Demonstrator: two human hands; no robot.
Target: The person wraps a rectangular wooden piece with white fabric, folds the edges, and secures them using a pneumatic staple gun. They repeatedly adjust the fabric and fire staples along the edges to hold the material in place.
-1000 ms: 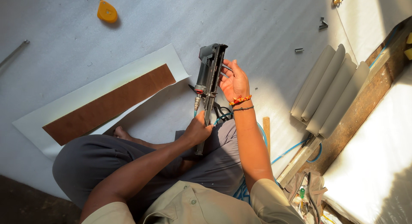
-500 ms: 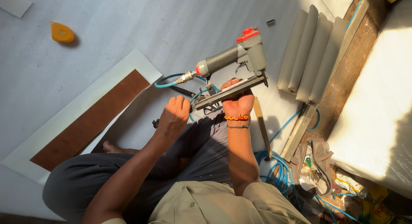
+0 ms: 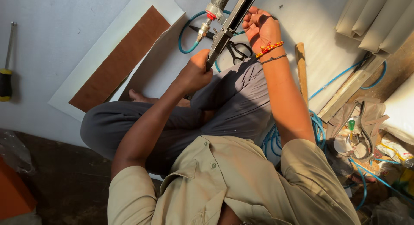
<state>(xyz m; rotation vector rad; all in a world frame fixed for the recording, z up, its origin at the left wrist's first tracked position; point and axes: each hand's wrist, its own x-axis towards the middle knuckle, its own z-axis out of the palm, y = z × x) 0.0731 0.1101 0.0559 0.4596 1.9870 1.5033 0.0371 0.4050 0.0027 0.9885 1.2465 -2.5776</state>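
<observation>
Tool: a pneumatic staple gun [image 3: 228, 18] sits at the top centre of the frame, its long dark magazine slanting down toward the lap; its head runs off the top edge.
Left hand: the left hand [image 3: 195, 74] is clenched around the lower end of the magazine, just above the grey trousers.
Right hand: the right hand [image 3: 260, 28] is curled against the upper side of the magazine, fingers bent; whether it truly grips or only steadies the tool I cannot tell.
Air line: a blue air hose [image 3: 186, 33] loops from the brass fitting at the handle across the white sheet [image 3: 302, 22]; more coils lie at the right by the person's elbow.
Nearby: black scissors [image 3: 236, 50] lie directly under the tool; a wooden stick [image 3: 301, 72] lies right of the forearm; a brown strip on a white panel [image 3: 118, 61] lies upper left; a screwdriver [image 3: 6, 74] lies at the far left edge.
Risk, firing: with the hose apparently connected, a bump on the trigger could drive a staple, and both hands sit close along the magazine.
Risk, pinch: a spring-loaded slide could snap onto the left fingers.
Risk, snag: the hose loop could catch the scissors and drag them toward the leg.
</observation>
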